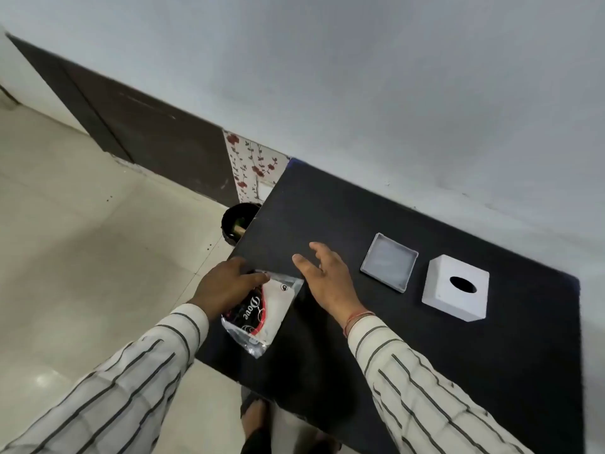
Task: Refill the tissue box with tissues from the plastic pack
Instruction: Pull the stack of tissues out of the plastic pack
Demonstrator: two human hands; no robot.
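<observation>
Striped sleeves (108, 398) over black table (491, 371); tiled floor (82, 240), grey wall (360, 77).

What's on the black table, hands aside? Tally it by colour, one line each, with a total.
White or pale grey: 2, the tissue box cover and the shallow tray.
Clear plastic with black and red print: 1, the tissue pack.
Total: 3.

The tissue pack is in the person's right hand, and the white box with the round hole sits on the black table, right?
Not quite. The head view shows the left hand holding the tissue pack; the right hand is open above the black table. The white box does sit there.
</observation>
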